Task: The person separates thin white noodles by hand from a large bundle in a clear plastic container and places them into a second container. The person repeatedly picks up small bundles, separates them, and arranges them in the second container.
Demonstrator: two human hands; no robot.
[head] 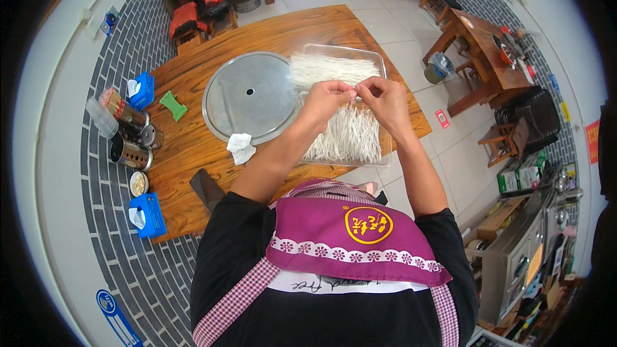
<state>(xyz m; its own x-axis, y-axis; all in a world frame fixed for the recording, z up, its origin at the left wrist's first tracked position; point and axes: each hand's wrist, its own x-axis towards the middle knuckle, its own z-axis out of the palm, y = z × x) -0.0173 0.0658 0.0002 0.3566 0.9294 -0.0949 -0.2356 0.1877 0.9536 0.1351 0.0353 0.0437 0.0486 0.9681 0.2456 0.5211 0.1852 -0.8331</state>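
Observation:
My left hand [330, 99] and my right hand [385, 101] meet at the fingertips, thumbs and forefingers pinched together. Whether a thin strand is between them is too small to make out. Below them, a clear plastic tray [388, 156] holds a layer of thin white strands [344, 137] that look like noodles. Just beyond my hands is a second clear tray [384, 63] with more white strands [332, 68], lying crosswise. My hands and wrists hide the near part of that tray and the border between the two.
Left of the trays lies a round metal lid [250, 106] with a centre hole, beside crumpled tissue [241, 148]. A green plastic holder [173, 106], tissue boxes [142, 90] and metal utensil holders [132, 152] stand along the wooden table's [308, 24] left side. A bin [438, 67] is on the floor.

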